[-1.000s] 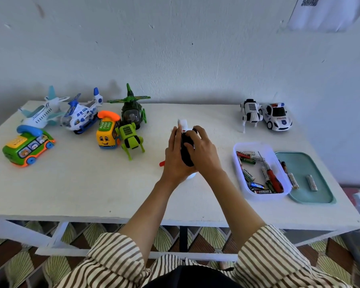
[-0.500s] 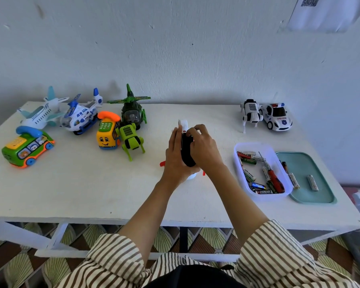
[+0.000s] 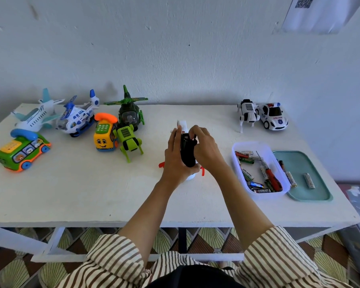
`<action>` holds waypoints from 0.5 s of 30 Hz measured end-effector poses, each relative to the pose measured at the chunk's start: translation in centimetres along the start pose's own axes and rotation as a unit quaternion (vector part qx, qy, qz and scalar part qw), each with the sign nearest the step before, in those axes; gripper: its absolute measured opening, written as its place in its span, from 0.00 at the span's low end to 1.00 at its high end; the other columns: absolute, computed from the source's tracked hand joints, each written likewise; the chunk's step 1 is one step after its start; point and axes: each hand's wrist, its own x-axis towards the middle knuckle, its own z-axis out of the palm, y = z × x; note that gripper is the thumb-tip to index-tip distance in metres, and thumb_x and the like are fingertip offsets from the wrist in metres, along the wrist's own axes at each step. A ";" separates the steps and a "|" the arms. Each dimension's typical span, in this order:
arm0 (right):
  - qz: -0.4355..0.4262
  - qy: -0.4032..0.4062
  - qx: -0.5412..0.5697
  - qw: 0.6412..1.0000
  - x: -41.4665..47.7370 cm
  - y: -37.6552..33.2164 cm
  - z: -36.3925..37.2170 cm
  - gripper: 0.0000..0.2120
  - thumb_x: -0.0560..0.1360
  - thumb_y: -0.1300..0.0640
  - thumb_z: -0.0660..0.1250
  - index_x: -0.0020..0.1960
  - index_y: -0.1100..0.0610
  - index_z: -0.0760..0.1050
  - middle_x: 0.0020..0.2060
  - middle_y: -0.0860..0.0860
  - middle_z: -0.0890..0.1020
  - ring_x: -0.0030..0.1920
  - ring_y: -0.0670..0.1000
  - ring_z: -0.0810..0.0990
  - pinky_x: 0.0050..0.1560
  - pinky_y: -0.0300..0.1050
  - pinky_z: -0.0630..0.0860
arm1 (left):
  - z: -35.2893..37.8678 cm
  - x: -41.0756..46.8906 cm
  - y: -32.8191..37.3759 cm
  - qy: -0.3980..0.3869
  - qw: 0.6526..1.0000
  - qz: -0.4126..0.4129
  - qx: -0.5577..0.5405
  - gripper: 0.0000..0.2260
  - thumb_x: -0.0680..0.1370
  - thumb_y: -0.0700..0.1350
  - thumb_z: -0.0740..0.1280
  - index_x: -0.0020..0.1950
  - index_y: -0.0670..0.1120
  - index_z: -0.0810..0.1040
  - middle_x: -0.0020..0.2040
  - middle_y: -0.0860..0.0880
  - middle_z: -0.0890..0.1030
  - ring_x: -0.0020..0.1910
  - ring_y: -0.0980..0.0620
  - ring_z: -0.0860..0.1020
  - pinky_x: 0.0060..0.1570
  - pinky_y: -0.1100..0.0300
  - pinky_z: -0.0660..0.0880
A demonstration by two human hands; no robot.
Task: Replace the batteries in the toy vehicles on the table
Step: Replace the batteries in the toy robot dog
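A white toy vehicle with a black underside (image 3: 187, 151) and red side parts is held belly-up over the middle of the table (image 3: 92, 194). My left hand (image 3: 174, 161) grips its left side. My right hand (image 3: 204, 148) curls over its right side, with fingertips pinching at the far end of the black underside. Most of the toy is hidden by my hands. A clear tub (image 3: 260, 146) to the right holds several batteries and a red-handled screwdriver (image 3: 272, 177). Beside it, a teal tray (image 3: 308, 163) carries loose batteries.
Toys stand at the back left: a white plane (image 3: 36, 116), a blue-white helicopter (image 3: 77, 117), a green helicopter (image 3: 130, 113), a yellow phone car (image 3: 104, 136), a green robot dog (image 3: 128, 141), a green bus (image 3: 21, 151). A white robot dog (image 3: 247, 113) and police car (image 3: 273, 118) stand back right.
My hands and the toy have stayed in about the same place. My right fingers have shifted a little toward the far end of the black underside.
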 end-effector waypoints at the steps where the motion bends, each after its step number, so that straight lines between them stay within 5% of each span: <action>1: 0.010 -0.008 0.053 0.999 0.0 0.1 -0.1 0.14 0.67 0.74 0.51 0.41 0.57 0.67 0.49 0.54 0.72 0.46 0.55 0.71 0.41 0.41 0.68 | 0.0 0.0 -0.1 -0.001 1.000 -0.004 0.003 0.53 0.61 0.46 0.79 0.77 0.48 0.48 0.77 0.42 0.56 0.76 0.46 0.57 0.67 0.62 0.57; 4: 0.029 -0.007 0.165 0.986 0.3 0.7 -0.2 0.11 0.62 0.77 0.51 0.31 0.63 0.65 0.42 0.60 0.72 0.43 0.55 0.70 0.43 0.44 0.70 | 0.0 0.0 -0.5 -0.008 1.000 -0.019 0.009 0.53 0.62 0.44 0.81 0.77 0.43 0.50 0.78 0.43 0.54 0.76 0.48 0.56 0.66 0.63 0.57; 8: 0.030 -0.005 0.090 0.996 0.4 0.8 -0.3 0.15 0.66 0.76 0.52 0.42 0.65 0.74 0.57 0.57 0.74 0.58 0.55 0.72 0.59 0.53 0.74 | 0.0 0.2 -0.4 -0.022 0.999 -0.024 0.004 0.52 0.63 0.44 0.81 0.77 0.42 0.50 0.78 0.43 0.53 0.77 0.47 0.54 0.67 0.65 0.54; 11: -0.019 0.002 -0.071 0.997 0.4 1.2 0.3 0.17 0.73 0.72 0.57 0.55 0.60 0.77 0.65 0.53 0.70 0.55 0.56 0.75 0.48 0.43 0.72 | 0.0 0.3 -0.2 -0.022 0.999 -0.024 -0.009 0.52 0.63 0.45 0.80 0.77 0.41 0.51 0.78 0.42 0.54 0.76 0.50 0.55 0.69 0.62 0.56; 15: -0.046 0.018 -0.126 0.991 0.1 1.3 0.8 0.16 0.75 0.68 0.59 0.60 0.57 0.76 0.66 0.53 0.69 0.47 0.59 0.78 0.40 0.41 0.66 | -0.2 0.2 0.4 -0.018 1.000 -0.005 -0.018 0.55 0.61 0.43 0.81 0.77 0.46 0.48 0.77 0.41 0.54 0.76 0.45 0.55 0.67 0.60 0.59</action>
